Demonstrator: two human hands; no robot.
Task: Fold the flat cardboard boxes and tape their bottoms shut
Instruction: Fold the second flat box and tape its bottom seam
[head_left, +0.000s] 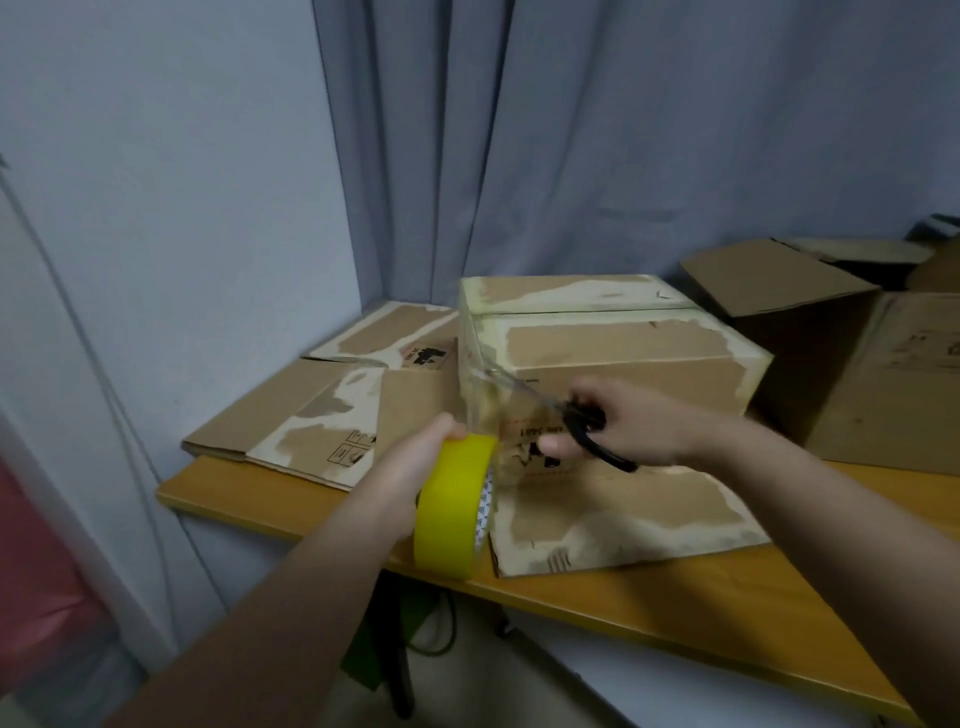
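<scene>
The fingers of the left hand (410, 467) are curled round a yellow roll of tape (452, 509) just left of the frame's centre, with the thumb on top of the roll and the other fingertips hidden behind it. A clear strip of tape (480, 405) runs up from the roll to the near left corner of the box (623, 364). The right hand (623, 421), at centre, grips the black handles of a pair of scissors (582, 415). Its fingers are bent through the loops and its thumb points left. The blades reach left to the strip, close against the side of the box.

The box stands folded in the middle of the wooden table (675, 597), its closed flaps facing up. More cardboard lies flat on the table in front of it. Flat cardboard (332, 410) lies to its left, toward the wall (156, 208). An open box (857, 374) sits at the right edge of the frame. A grey-blue curtain (571, 156) hangs behind.
</scene>
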